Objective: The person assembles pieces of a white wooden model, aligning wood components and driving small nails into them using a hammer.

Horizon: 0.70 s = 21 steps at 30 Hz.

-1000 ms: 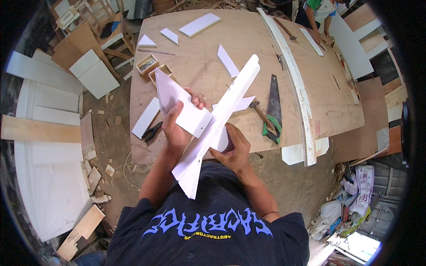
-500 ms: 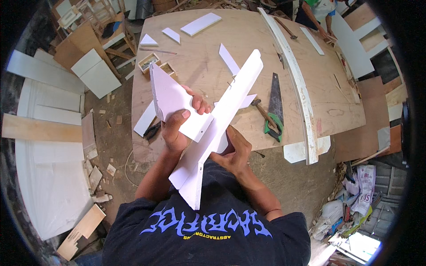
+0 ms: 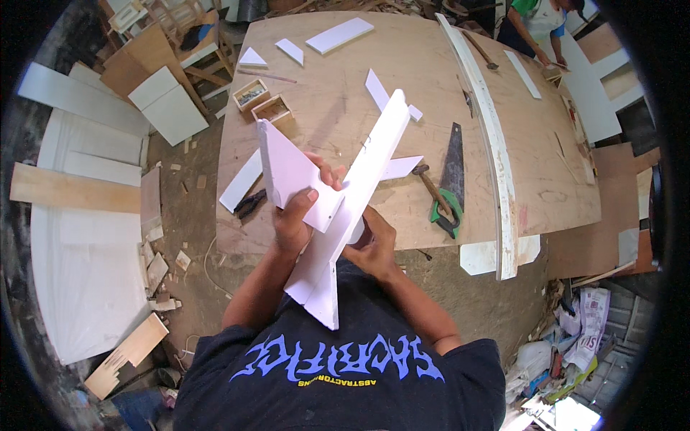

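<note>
Up in front of my chest I hold an assembly of white boards joined at angles. My left hand (image 3: pixel 293 224) is closed on the slanted white board piece (image 3: pixel 293 164), thumb on its near face and fingers over its far edge. The long white board (image 3: pixel 375 154) crosses against that piece and runs up to the right. My right hand (image 3: pixel 375 246) is closed around the assembly's right side, partly hidden behind the long board. A small nail or hook shape stands at the long board's left edge. The lower end of the assembly hangs over my shirt.
On the wooden table (image 3: pixel 338 79) lie a hammer (image 3: pixel 433 192), a green-handled handsaw (image 3: pixel 453 161), black-handled pliers (image 3: pixel 250 204), two small wooden boxes (image 3: pixel 272 112) and several white offcuts. A long white strip (image 3: pixel 483 122) crosses the right side. Another person (image 3: pixel 535 29) works at the far right corner.
The white board assembly has tilted a little more upright and drawn slightly down in my hands, both grips staying in place. The surrounding scene has shifted slightly to the right.
</note>
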{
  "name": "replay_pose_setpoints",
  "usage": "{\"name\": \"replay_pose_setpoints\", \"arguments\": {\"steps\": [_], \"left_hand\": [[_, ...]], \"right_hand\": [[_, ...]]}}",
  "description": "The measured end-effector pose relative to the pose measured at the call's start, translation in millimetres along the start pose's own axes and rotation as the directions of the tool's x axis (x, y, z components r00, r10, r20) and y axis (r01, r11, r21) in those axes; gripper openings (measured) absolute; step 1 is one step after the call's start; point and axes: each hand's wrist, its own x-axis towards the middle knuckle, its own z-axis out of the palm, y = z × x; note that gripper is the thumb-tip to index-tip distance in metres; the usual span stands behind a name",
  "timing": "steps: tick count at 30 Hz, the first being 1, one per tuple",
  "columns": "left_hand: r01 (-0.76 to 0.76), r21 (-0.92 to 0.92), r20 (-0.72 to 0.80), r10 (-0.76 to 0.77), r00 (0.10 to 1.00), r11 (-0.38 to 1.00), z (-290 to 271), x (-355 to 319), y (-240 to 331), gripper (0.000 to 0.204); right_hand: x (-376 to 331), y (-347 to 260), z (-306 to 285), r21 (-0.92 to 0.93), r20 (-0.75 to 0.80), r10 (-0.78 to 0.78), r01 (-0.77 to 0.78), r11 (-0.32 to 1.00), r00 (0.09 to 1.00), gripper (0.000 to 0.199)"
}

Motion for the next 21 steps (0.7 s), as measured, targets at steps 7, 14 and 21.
{"name": "replay_pose_setpoints", "arguments": {"steps": [7,14,21], "left_hand": [[0.103,0.321,-0.011,-0.105,0.994,0.941,-30,-14,-42,0.073],[0.321,0.325,-0.158,-0.284,0.946,0.889,-24,-16,-58,0.065],[0.343,0.231,-0.231,-0.292,0.928,0.91,-26,-8,-80,0.06]], "right_hand": [[9,17,-10,0.098,0.129,0.087,-0.1,0.99,0.988,0.086],[27,33,-36,-0.111,0.152,-0.035,0.052,0.993,0.988,0.09],[56,38,-50,-0.194,0.284,-0.008,0.065,0.979,0.959,0.077]]}}
